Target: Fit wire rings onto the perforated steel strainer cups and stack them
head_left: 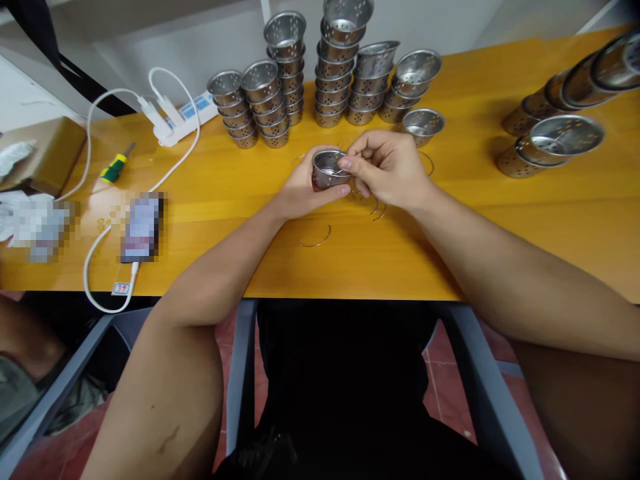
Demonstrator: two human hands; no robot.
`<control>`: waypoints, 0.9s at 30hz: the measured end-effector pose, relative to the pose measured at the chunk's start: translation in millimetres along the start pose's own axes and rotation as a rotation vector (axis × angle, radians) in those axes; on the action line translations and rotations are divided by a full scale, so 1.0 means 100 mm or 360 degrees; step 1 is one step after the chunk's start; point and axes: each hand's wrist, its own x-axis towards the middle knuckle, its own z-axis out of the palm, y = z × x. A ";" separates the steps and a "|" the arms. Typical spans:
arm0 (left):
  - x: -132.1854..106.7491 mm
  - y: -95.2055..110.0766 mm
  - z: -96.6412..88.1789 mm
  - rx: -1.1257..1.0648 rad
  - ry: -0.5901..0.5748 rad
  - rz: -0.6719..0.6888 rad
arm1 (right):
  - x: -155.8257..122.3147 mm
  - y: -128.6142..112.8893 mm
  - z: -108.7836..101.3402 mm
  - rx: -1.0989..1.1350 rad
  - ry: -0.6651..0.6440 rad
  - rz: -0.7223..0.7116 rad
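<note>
Yellow wooden table [500,220] fills the view. Nearest, at 6 o'clock from the hands, lies a curved wire [316,241]. At the centre the left hand [299,192] wraps its fingers around a perforated steel cup [326,168] held just over the tabletop, and the right hand [389,168] pinches its rim with closed fingertips. Farther, at 12 o'clock, stand stacks of cups [330,73] and, at 10 o'clock, a screwdriver [116,167].

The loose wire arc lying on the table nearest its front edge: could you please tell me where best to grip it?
Pinch the wire arc at the middle of its curve, from straight above. It lies flat on the yellow table, thin and apart from other things, so fingertips would probably have to close across the rounded near side.
</note>
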 end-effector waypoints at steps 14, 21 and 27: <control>0.02 -0.02 -0.05 0.0049 -0.0026 0.0064 | -0.01 -0.07 -0.03 0.0055 -0.0067 0.0027; 0.04 -0.06 -0.04 -0.0239 -0.0115 0.0005 | 0.01 0.02 -0.08 0.0221 -0.0143 0.0014; 0.05 -0.11 -0.05 -0.0332 -0.0142 -0.0016 | 0.02 0.07 -0.13 0.0270 -0.0210 0.0036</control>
